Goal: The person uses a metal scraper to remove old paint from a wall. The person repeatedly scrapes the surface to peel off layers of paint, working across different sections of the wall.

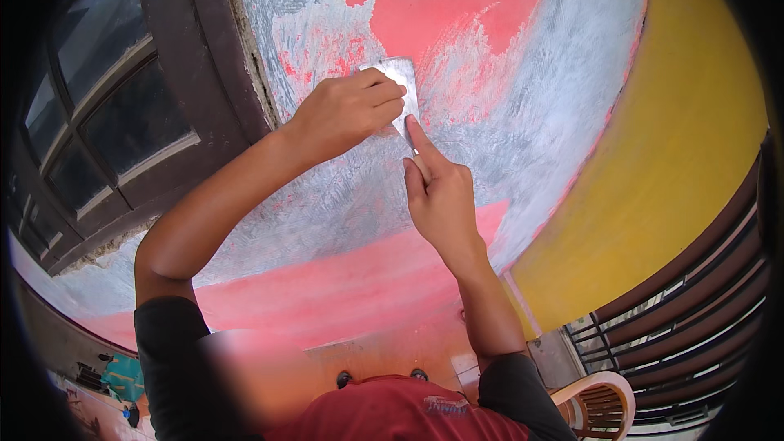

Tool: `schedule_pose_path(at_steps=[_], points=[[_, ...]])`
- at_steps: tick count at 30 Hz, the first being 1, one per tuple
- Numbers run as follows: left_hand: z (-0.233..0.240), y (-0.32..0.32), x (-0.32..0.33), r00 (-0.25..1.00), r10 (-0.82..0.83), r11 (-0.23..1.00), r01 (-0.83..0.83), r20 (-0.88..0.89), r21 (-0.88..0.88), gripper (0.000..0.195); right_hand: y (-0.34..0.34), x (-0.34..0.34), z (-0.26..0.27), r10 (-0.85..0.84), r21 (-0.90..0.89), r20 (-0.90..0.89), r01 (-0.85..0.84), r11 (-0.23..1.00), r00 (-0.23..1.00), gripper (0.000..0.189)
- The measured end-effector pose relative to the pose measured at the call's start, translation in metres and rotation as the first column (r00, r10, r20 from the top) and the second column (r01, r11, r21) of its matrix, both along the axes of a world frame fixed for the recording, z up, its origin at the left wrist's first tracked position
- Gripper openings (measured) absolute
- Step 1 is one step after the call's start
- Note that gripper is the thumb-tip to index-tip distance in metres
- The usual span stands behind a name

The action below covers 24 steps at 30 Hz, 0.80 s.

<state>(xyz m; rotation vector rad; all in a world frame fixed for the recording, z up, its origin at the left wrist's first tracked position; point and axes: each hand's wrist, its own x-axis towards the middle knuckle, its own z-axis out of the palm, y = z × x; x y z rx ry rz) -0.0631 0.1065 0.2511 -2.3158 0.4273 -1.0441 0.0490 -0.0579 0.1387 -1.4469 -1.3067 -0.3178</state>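
A scraper with a flat metal blade [405, 76] and a pale handle [422, 168] lies against a painted wall [361, 208]. My right hand [442, 193] grips the handle, its index finger stretched along the base of the blade. My left hand [352, 107] rests over the blade's left side with its fingers bent onto the metal. The blade's top edge meets the border where smooth pink paint [453, 0] gives way to scraped grey-white surface [527, 104]. Streaks of pink remain in the scraped area around the blade.
A dark wooden window frame [214, 73] with glass panes borders the wall on the left. To the right are a yellow wall section [661, 165] and a brown slatted railing [686, 312]. A wooden chair [621, 392] stands at the lower right, near my elbow.
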Motion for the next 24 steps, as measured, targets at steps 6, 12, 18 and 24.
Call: schedule_pose_path(at_steps=[6,12,18,24], points=[[-0.015,0.001,-0.006,1.0,-0.007,0.999,0.007,0.004,0.049,0.016,-0.012,-0.004,-0.006,0.048,-0.061,-0.027,-0.049,0.997,0.998,0.054],[0.025,0.001,0.006,0.999,0.048,0.998,-0.048,-0.001,0.043,0.02,0.004,0.0,0.033,0.065,0.038,-0.109,-0.061,0.997,0.992,0.055],[0.019,0.003,0.002,0.995,0.036,0.998,-0.031,-0.094,0.051,0.02,-0.002,-0.002,0.016,0.096,0.055,-0.097,-0.091,0.994,0.991,0.054],[0.037,0.001,0.018,0.994,0.038,0.999,-0.037,-0.102,0.01,0.017,-0.003,-0.002,0.022,0.095,0.025,-0.167,-0.092,0.995,0.981,0.054]])
